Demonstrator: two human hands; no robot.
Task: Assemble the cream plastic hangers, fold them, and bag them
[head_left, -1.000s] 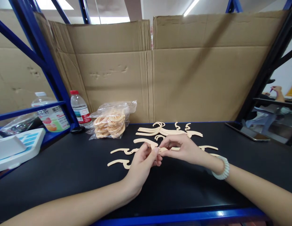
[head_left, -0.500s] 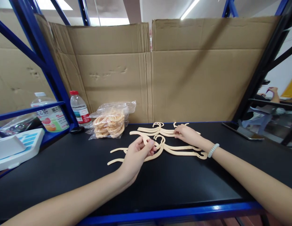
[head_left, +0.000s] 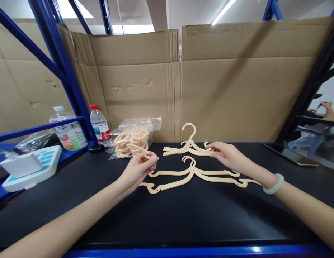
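Clock directions are read from the two front hangers (head_left: pixel 213 179), which lie flat on the black table (head_left: pixel 169 222), hooks pointing to eleven. The nearer one has end pieces on both arms, the left partly hidden.

At nine, the left hand (head_left: pixel 142 165) pinches a curved piece (head_left: pixel 137 147) between thumb and fingers, its thin tip toward ten. At two, the right hand (head_left: pixel 228 156) grips the right end of a rear hanger (head_left: pixel 190 143); this hanger is at twelve, its hook standing up above other cream parts.

At ten sits a clear bag (head_left: pixel 131 141) of cream parts, with a red-capped bottle (head_left: pixel 100 126) beyond. A white power strip (head_left: pixel 50 168) is at nine, a phone (head_left: pixel 290 154) near two, and cardboard (head_left: pixel 236 96) stands behind at twelve.
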